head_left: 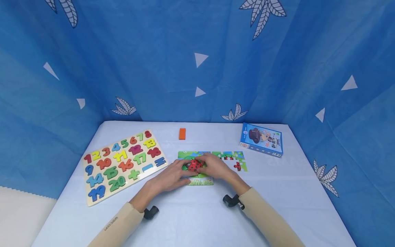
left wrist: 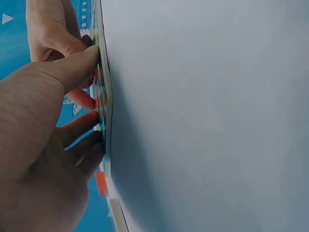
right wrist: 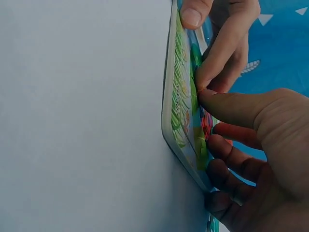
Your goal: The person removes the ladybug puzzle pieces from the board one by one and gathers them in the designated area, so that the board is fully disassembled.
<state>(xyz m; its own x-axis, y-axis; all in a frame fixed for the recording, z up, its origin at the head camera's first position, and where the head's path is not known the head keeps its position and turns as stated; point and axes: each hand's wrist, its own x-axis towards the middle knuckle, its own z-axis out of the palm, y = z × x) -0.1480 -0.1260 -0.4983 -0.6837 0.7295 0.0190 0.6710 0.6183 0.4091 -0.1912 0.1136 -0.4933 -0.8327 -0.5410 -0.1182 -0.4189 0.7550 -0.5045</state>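
A ladybug jigsaw with a green grassy border lies flat near the middle of the table. The red, black-spotted ladybug shows between the two hands. My left hand rests on its left part, thumb near the front edge and fingers spread over the picture. From the right, my right hand touches the ladybug area with thumb and fingertips. In the right wrist view, the right thumb and fingers stand apart on the picture surface. The fingers hide part of the jigsaw.
Joined jigsaw pieces lie right of the hands, with a red-and-black piece among them. At left is a number board with coloured numerals. An orange block and a blue game box stand farther back.
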